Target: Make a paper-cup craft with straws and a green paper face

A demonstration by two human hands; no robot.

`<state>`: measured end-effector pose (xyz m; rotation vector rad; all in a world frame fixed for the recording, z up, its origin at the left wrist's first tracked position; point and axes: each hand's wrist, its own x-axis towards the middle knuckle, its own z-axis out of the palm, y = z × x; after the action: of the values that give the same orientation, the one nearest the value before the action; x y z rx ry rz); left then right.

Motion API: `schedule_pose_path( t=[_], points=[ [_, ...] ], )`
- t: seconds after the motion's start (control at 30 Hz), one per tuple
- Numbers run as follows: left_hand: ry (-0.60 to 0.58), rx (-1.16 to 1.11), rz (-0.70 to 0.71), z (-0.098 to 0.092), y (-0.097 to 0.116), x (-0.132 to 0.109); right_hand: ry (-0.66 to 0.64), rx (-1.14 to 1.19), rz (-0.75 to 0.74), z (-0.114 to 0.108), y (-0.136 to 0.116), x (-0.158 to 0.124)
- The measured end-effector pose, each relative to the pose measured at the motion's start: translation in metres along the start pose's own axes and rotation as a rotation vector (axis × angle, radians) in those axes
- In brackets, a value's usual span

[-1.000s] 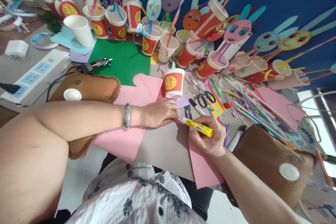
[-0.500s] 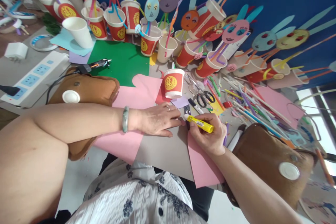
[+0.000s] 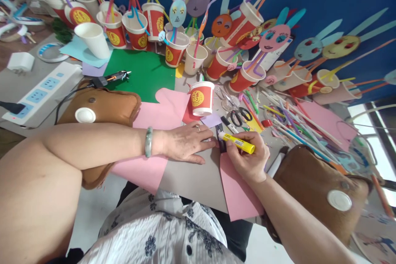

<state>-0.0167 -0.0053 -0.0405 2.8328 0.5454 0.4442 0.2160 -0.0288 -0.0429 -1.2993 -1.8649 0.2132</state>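
Observation:
My left hand lies palm down with fingers stretched out, partly over pink paper and the grey tabletop. Its fingertips rest by a tiny pinkish piece, mostly hidden. In my right hand is a yellow glue stick, its white end pointing left toward my left fingertips. Under that end lies a dark, narrow object whose kind I cannot make out. Just beyond the hands stands a red and white paper cup beside a lilac paper scrap. My right wrist is above another pink sheet.
Black-handled scissors and a marker lie near my right hand. Several cups with paper rabbit figures line the back. Pipe cleaners spread at right. Brown cushions flank the seat; a power strip sits left.
The glue stick and my right hand have shifted slightly to the right. My left hand stays nearly in place. The whole view has moved a little.

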Motion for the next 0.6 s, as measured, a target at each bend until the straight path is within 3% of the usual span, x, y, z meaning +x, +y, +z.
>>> schedule_pose_path(
  t=[0.27, 0.6],
  points=[
    [-0.041, 0.056, 0.048, -0.008, -0.002, -0.001, -0.018, -0.02, -0.005, -0.002, -0.001, 0.001],
    [-0.056, 0.209, 0.034, -0.014, 0.005, -0.004, -0.141, 0.051, -0.012, 0.001, -0.009, 0.005]
  ],
)
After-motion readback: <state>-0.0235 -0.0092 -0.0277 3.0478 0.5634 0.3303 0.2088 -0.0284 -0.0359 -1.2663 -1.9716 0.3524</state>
